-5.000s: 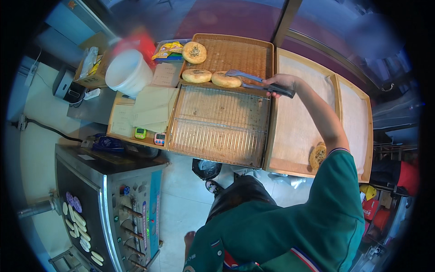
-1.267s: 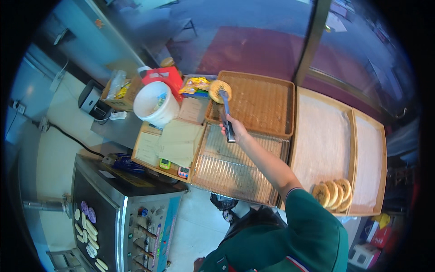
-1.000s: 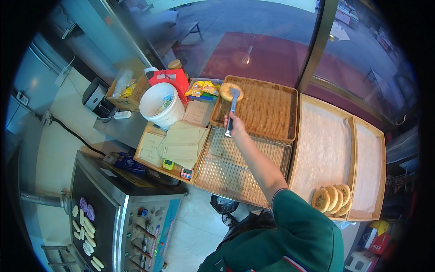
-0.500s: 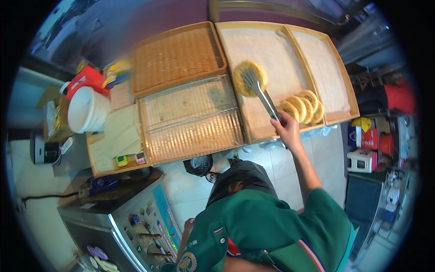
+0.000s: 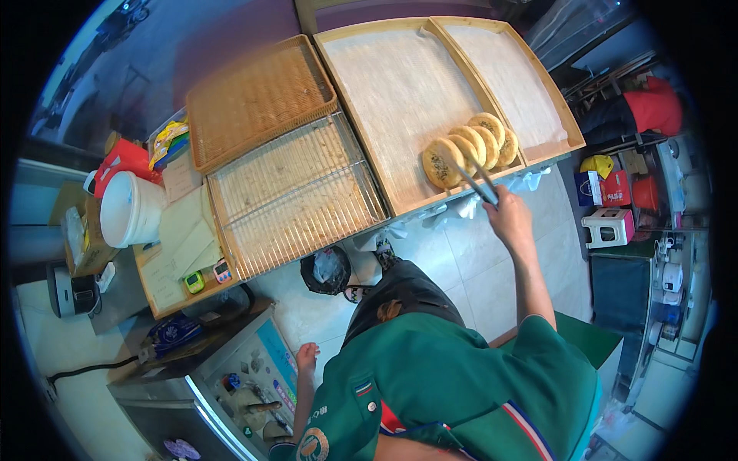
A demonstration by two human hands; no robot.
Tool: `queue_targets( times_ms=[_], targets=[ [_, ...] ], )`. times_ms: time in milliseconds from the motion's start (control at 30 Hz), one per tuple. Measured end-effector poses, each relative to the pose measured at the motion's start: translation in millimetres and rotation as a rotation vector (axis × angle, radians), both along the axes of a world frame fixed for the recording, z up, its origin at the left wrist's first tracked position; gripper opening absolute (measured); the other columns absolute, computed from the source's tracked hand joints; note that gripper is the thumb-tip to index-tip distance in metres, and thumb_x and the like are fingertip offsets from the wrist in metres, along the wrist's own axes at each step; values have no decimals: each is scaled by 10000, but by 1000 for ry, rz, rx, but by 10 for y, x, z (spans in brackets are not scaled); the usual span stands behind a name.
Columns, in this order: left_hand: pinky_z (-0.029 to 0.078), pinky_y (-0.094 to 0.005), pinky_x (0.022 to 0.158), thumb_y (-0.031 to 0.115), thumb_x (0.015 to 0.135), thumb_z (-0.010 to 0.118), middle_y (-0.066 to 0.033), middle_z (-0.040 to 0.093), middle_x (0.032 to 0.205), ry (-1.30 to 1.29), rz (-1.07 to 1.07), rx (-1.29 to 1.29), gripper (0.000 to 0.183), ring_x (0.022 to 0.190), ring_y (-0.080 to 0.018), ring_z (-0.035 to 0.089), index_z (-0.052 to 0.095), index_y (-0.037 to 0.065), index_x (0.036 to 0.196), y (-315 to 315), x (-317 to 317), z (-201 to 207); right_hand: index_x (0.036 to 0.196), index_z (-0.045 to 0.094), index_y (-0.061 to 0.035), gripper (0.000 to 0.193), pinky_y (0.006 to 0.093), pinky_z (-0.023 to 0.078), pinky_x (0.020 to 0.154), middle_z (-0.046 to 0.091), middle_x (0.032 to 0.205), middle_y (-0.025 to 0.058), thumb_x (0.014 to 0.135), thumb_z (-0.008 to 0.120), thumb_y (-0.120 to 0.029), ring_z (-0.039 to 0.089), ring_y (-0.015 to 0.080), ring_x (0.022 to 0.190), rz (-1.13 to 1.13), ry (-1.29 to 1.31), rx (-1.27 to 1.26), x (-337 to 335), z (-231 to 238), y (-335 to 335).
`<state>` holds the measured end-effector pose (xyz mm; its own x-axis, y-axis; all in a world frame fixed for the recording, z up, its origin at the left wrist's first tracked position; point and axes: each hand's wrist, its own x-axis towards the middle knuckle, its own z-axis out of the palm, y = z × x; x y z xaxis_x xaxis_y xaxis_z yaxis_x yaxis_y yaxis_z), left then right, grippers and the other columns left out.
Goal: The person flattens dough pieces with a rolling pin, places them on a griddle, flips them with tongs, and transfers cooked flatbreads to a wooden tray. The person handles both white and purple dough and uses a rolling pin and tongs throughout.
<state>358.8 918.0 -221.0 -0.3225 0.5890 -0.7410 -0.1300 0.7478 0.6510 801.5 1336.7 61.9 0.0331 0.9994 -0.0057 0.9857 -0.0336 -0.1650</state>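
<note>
My right hand (image 5: pixel 509 215) is closed round a pair of metal tongs (image 5: pixel 486 189). The tongs' arms reach over a round flatbread (image 5: pixel 438 164) with dark bits on its face; whether they still grip it I cannot tell. That flatbread leans at the left end of a row of several similar flatbreads (image 5: pixel 487 126), which overlap near the front right corner of a paper-lined wooden tray (image 5: pixel 396 77). Low at my left side hangs my left hand (image 5: pixel 307 356), its fingers loosely curled with nothing seen in them.
Left of the tray lie a woven brown tray (image 5: pixel 261 96) and a wire rack (image 5: pixel 296 188) over a crumb-strewn tray. A white bucket (image 5: pixel 131 209) and two small timers (image 5: pixel 194 282) stand farther left. A black-lined bin (image 5: pixel 325 269) is below the table; a person in red (image 5: pixel 653 107) is at the right.
My right hand has brought the tongs and flatbread nearer and to the right, from the tray's left side to the row's left end. My left hand has come further into view.
</note>
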Motion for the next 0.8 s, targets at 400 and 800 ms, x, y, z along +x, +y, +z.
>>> queue_targets(
  times_ms=[400,800],
  targets=[
    [483,-360,653,319,851,527,-94,649,702,324,34,-187,305,691,-224,636,650,51,772,-1296,451,-242,1199,505,19,389,328,496,675,664,873,164,868,632,-143,659,222,803,303,308,219,-784,86,168],
    [509,-300,601,237,845,567,-89,673,818,-104,1001,-337,287,693,-187,654,614,0,1000,-2192,2196,-4,1187,472,13,550,400,525,659,630,920,211,797,689,-309,637,355,736,1491,440,-540,-3175,-242,-1202]
  ],
)
